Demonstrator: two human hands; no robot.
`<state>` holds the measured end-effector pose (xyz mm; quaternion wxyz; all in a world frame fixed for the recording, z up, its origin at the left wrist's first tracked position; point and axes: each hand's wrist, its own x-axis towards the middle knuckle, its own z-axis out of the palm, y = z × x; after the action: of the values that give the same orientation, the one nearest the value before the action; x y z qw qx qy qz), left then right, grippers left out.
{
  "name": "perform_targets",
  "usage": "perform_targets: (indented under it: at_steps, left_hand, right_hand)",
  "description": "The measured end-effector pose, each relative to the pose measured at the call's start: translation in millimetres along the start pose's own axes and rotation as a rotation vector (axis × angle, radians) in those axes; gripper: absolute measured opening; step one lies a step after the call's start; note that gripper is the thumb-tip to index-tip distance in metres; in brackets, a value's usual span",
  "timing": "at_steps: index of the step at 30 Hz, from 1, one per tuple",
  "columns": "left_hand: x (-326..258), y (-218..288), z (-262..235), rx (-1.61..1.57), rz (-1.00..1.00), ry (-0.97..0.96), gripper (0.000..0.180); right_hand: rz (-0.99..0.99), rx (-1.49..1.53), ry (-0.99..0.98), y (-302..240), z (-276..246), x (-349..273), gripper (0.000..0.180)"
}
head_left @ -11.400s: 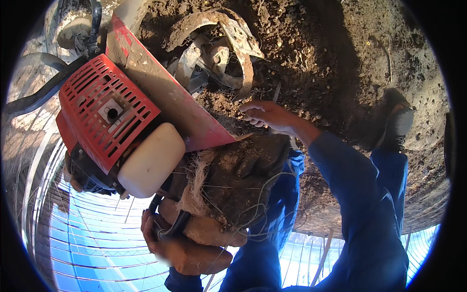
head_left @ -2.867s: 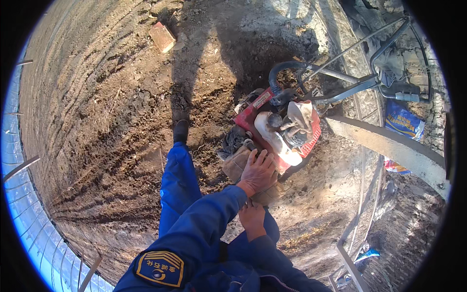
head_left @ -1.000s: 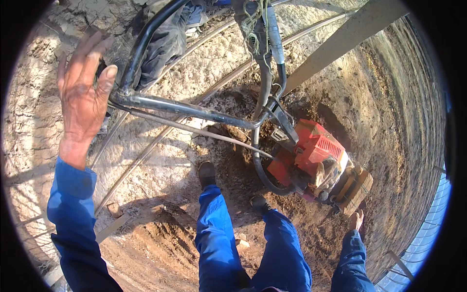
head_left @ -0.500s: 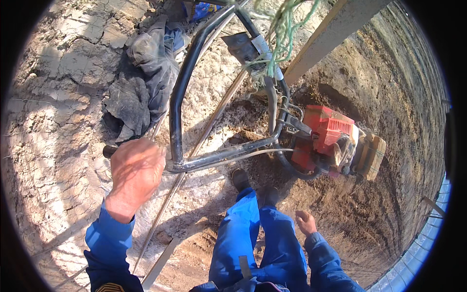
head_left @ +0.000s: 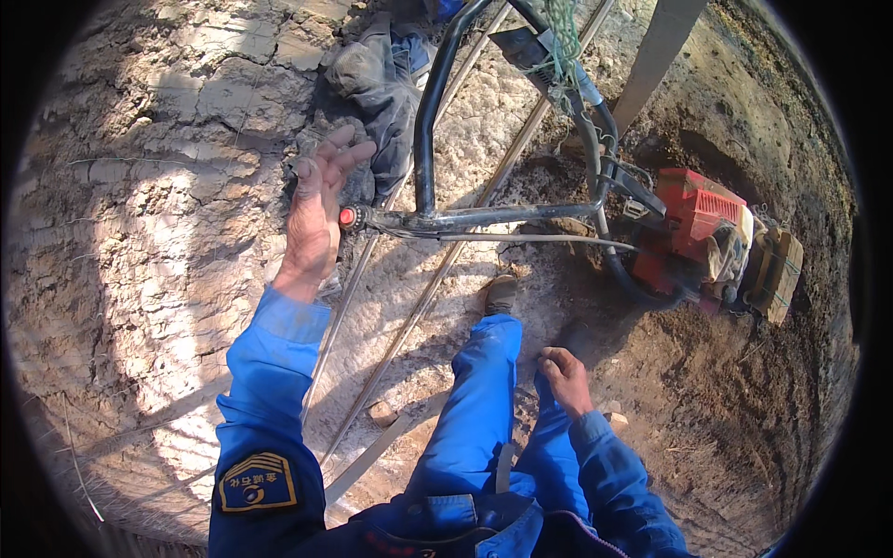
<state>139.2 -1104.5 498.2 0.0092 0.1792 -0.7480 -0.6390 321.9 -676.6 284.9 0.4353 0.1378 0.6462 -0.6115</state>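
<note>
My left hand [head_left: 316,219] is open, fingers spread and thumb apart, just beside the end of a black handlebar [head_left: 395,221] tipped with a red button [head_left: 348,216]. It holds nothing that I can see. The handlebar belongs to a bent black tubular frame [head_left: 425,139], which joins a dusty red engine [head_left: 699,214] lying at the right. A grey cable [head_left: 530,239] runs along the bar toward the engine. Green string [head_left: 564,42] is tangled on the frame at the top. My right hand [head_left: 565,379] hangs by my right leg with its fingers curled in, nothing showing in them.
Long thin rods [head_left: 423,302] lie slantwise on the cracked dry soil under the frame. Dark dusty cloth [head_left: 381,79] is heaped at the upper left. A flat board [head_left: 656,60] slants in at the upper right. Small stones [head_left: 381,413] lie near my legs.
My left hand has let go of the handlebar and opened, baring the red button. My right hand has swung inward to my leg. The frame and engine now appear farther right and higher.
</note>
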Motion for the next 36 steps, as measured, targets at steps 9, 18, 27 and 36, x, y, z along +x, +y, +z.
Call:
perform_targets:
  at_steps: [9,18,27,36]
  left_hand:
    - [0.6,23.5,-52.0,0.473,0.117,-0.406,0.092]
    - [22.4,-6.8,-114.1,0.782,0.314,-0.697,0.026]
    - [33.8,-24.7,-132.5,0.657,0.115,-0.611,0.031]
    - [128.8,97.0,28.6,1.018,0.821,-0.555,0.043]
  right_hand:
    - [-0.866,-0.33,0.335,-213.9,74.0,56.9,0.06]
    - [-0.824,-0.585,0.367,-251.8,130.1,100.2,0.05]
    - [-0.918,-0.416,0.412,-236.8,136.7,110.2,0.045]
    - [-0.948,-0.282,0.477,-234.2,142.6,113.6,0.047]
